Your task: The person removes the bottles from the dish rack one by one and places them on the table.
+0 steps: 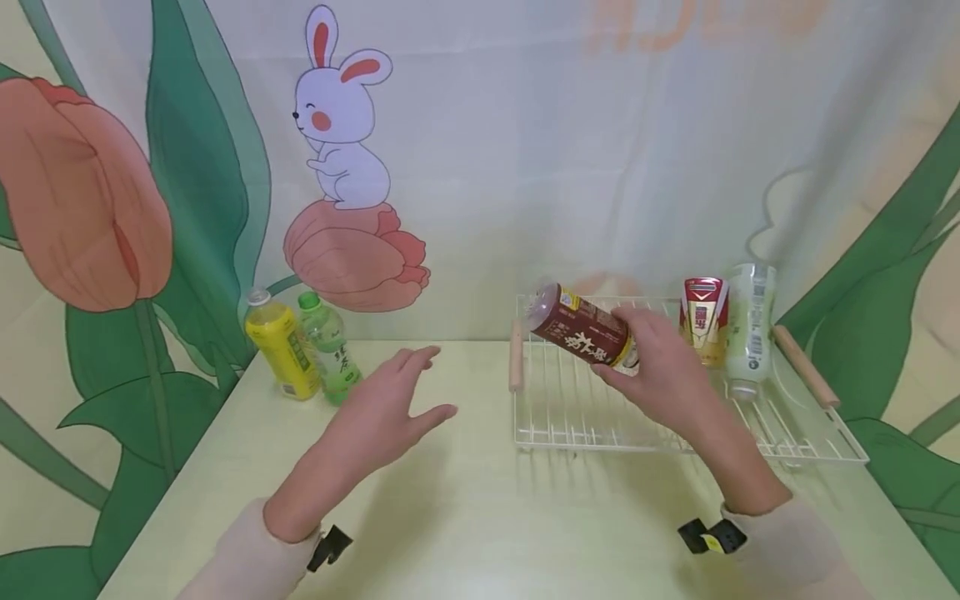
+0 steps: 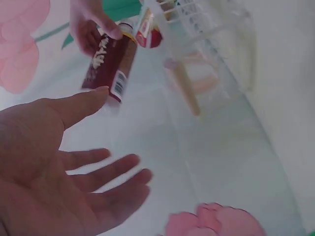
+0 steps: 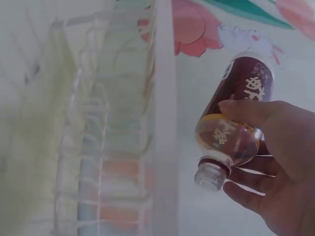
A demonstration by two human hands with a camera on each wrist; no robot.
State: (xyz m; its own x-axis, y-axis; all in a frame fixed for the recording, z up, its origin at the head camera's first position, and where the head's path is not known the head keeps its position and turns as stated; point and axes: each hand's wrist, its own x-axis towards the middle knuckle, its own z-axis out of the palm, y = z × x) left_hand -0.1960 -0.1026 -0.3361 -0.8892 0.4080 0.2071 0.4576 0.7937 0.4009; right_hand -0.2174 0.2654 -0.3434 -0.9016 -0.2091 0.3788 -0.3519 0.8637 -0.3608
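My right hand (image 1: 662, 367) grips a dark red labelled bottle (image 1: 585, 328) near its capped end, tilted above the white wire rack (image 1: 600, 440). Its clear base points up and left in the head view, and the white cap (image 3: 210, 176) shows in the right wrist view. Left of the rack, my left hand (image 1: 375, 412) hangs over the table with fingers spread and nothing in it. Close behind that hand stand a green bottle (image 1: 327, 348) and a yellow bottle (image 1: 283, 348). In the left wrist view the dark red bottle (image 2: 110, 66) appears beyond my left thumb.
At the rack's right side are a red and gold carton (image 1: 704, 321) and a pale green bottle (image 1: 750, 325), cap down. Wooden handles (image 1: 516, 357) flank the rack. Behind the table (image 1: 465, 517) hangs a printed curtain (image 1: 480, 167) with a rabbit and tulips.
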